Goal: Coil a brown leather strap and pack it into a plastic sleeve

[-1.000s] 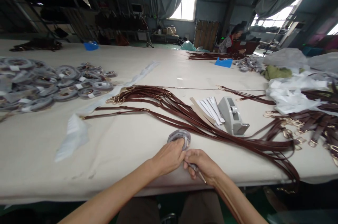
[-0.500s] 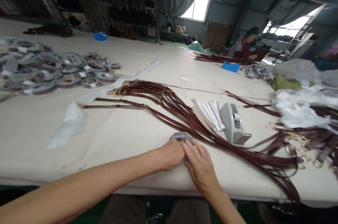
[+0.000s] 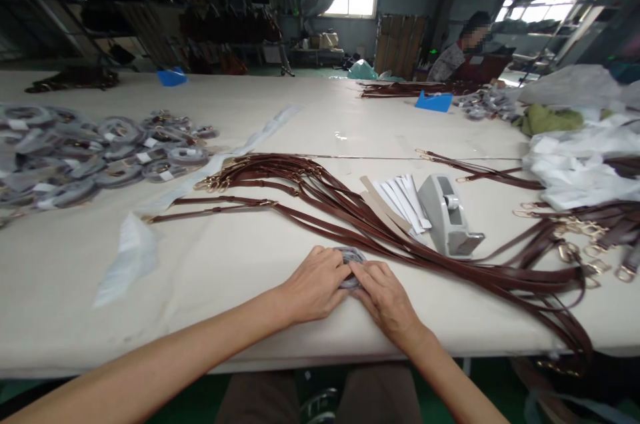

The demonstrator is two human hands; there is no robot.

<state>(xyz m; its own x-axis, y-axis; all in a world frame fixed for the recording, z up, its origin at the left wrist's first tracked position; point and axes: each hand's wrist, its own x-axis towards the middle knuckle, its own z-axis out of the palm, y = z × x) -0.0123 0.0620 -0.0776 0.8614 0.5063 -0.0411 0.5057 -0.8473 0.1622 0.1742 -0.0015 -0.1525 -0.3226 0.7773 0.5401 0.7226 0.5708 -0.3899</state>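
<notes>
Between my hands, near the table's front edge, lies a coiled strap wrapped in greyish film. My left hand is closed on its left side, fingers curled over it. From the right, my right hand grips the coil with bent fingers; the fingertips of both hands nearly meet and hide much of it. Just beyond runs a bundle of long brown leather straps with gold-coloured clasps at its left end. A grey tape dispenser stands to the right, beside white paper strips.
Many wrapped strap coils are heaped at the left. Crumpled white plastic and more straps with metal hooks lie at the right. Two blue holders stand farther back. A co-worker sits across the table.
My hands have shifted slightly around the coil, and the left hand's knuckles now sit higher over it. The camera view has tilted a little. The coil remains between both hands.
</notes>
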